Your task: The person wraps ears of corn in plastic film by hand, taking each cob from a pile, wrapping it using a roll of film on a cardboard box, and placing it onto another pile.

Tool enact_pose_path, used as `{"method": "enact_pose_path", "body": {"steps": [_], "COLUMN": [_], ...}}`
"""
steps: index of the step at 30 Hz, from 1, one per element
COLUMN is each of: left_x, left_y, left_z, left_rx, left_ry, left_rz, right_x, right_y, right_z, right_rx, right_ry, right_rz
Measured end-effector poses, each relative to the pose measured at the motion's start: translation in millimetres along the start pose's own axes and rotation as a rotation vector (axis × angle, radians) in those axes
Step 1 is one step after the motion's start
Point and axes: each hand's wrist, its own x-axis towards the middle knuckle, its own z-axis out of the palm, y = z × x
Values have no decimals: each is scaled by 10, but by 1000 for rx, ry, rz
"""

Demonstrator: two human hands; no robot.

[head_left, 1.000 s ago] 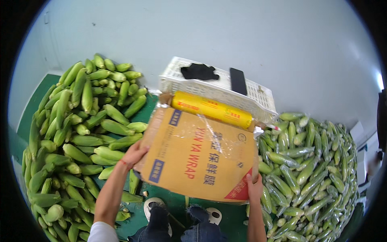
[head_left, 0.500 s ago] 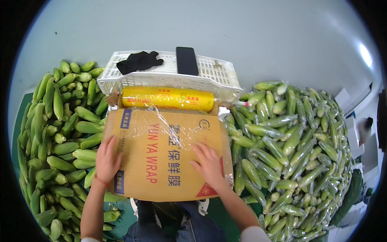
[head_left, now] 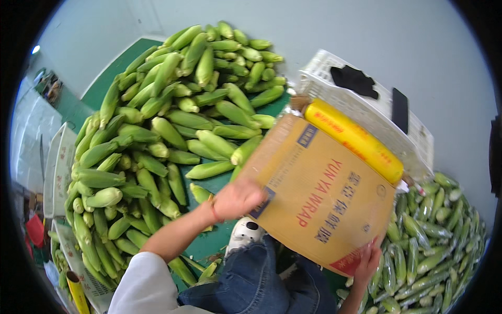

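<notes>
Head view, one: wide fisheye camera, left of a head-worn pair. Station, as I see it from the room: above the near side of the cardboard box (head_left: 324, 193), over the wearer's legs (head_left: 251, 285). Aim: downward, past the box to the pale wall (head_left: 355, 26) behind it. Range: close, box within arm's reach, right of centre, slanting.
</notes>
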Motion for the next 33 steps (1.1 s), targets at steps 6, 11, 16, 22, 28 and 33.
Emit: {"method": "enact_pose_path", "body": {"steps": [6, 11, 16, 22, 28, 33], "left_x": [-1579, -2003, -2327, -1061, 883, 1078], "left_y": [746, -136, -98, 643, 912, 643], "left_z": [623, 1743, 1709, -321, 99, 476], "left_rx": [-247, -710, -1653, -880, -126, -350], "left_ry": [360, 997, 1278, 312, -270, -482], "left_rz": [-914, -2347, -1780, -1303, -102, -87], "right_x": [-582, -473, -395, -357, -494, -171], "right_y": [-81, -94, -274, -370, -535, -834], "right_z": [60, 155, 28, 136, 25, 124], "right_rx": [-334, -238, -211, -162, -459, 105], "right_ry": [-203, -228, -252, -320, -257, -148], "right_rz": [-3, 22, 111, 127, -13, -278]}}
